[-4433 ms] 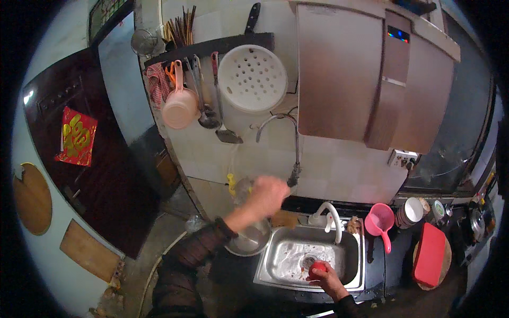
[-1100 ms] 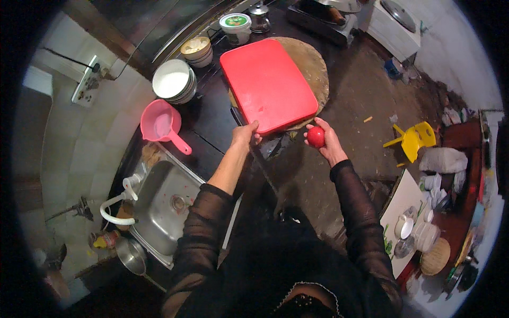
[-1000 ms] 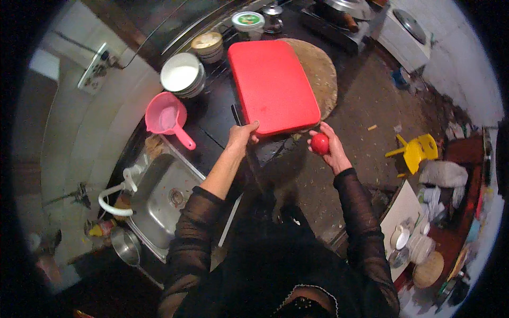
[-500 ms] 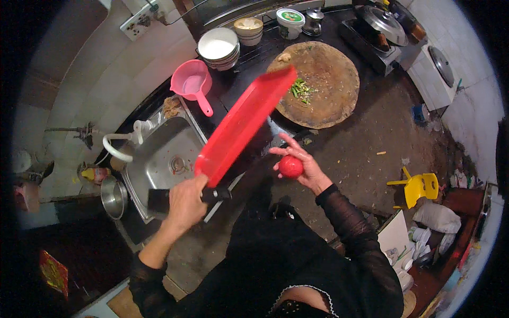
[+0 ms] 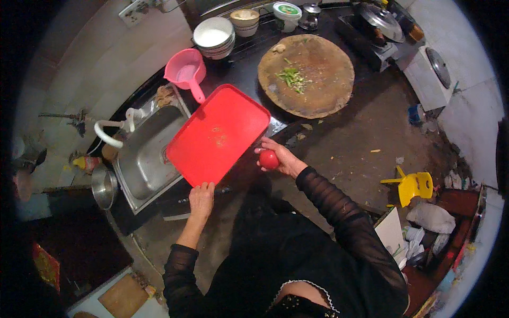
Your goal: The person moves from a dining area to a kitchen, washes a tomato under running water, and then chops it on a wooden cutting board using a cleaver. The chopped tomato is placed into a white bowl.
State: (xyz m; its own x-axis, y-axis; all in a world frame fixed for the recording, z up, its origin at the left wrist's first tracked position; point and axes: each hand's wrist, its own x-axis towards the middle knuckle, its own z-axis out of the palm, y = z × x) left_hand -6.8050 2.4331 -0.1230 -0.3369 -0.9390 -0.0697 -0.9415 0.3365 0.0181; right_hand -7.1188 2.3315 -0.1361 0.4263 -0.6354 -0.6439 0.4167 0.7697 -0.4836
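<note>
My left hand (image 5: pixel 202 200) grips the near corner of a red rectangular tray (image 5: pixel 228 114), fingers curled over its rim. The tray's inner face shows, with a few small yellowish specks near its middle. It is held over the counter edge and covers the right part of the sink (image 5: pixel 140 164). Close to the tray's right edge, my right hand (image 5: pixel 282 159) holds a round, glossy red tomato (image 5: pixel 269 159) on the palm side. Beyond the tray, chopped green pieces (image 5: pixel 292 79) lie on a round wooden chopping board (image 5: pixel 328 79).
A pink ladle-shaped strainer (image 5: pixel 185 69), stacked bowls (image 5: pixel 213 40) and a white tub (image 5: pixel 287 18) stand along the back counter. A stove with a lidded pan (image 5: pixel 382 24) is far right. A metal basin (image 5: pixel 104 188) sits left; a yellow stool (image 5: pixel 415 188) stands right.
The tray has turned from a steep tilt to show its broad face, and has come lower and nearer. My right hand, with the tomato, has moved left toward the tray.
</note>
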